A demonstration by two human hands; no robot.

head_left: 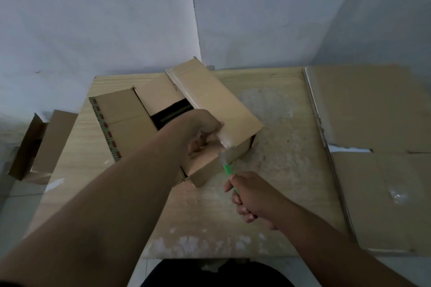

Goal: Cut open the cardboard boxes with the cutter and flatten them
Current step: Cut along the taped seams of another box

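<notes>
A brown cardboard box [210, 98] lies on the wooden table [268, 193] with its top flaps partly open and a dark gap showing inside. My left hand [200, 130] grips the edge of the right flap near its taped near corner. My right hand [254, 198] holds a green cutter [228, 170]. The cutter's tip touches the box's near corner just below my left hand's fingers. Clear tape shines on that corner.
A stack of flattened cardboard [377, 147] covers the right side of the table. Another open box [39, 144] sits on the floor at the left. A white wall corner stands right behind the table. The table's near surface is worn and patchy.
</notes>
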